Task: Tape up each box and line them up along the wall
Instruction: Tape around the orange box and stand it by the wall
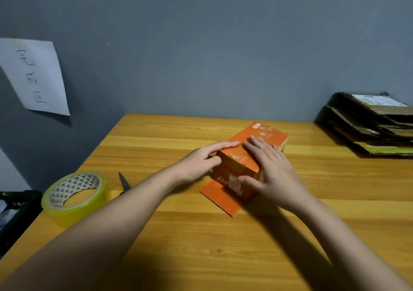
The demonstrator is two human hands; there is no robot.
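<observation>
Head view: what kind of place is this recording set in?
Probably a small home or office packing corner. A yellow wooden table stands against a grey-blue wall, with a roll of clear yellowish tape and a stack of flattened cardboard boxes on it.

The room is dim, with soft light falling from above and slightly left. The table (pixel 178 235) glows warm, while a heavy shadow pools at six o'clock below the arms. The paper sheet (pixel 35 76) at nine o'clock casts a shadow on the wall (pixel 201 45). Edges bow from wide-angle distortion, and fine detail looks soft throughout.
</observation>
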